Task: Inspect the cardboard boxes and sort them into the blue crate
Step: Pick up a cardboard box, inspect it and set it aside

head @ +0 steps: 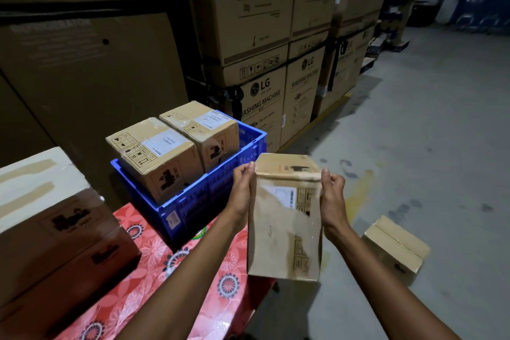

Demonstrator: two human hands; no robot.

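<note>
Hovering off the table's right edge, the cardboard box [284,218] stands upright in the air, label side facing the camera. The left hand [242,188] and right hand [332,193] clamp its sides, fingers curled at the top corners. Just beyond it, the blue crate [209,196] sits on the red floral table [154,279] with two sealed boxes [154,152] inside; a strip by its right wall is open. Another small box [394,248] lies on the bare concrete floor [414,132] to the right.
</note>
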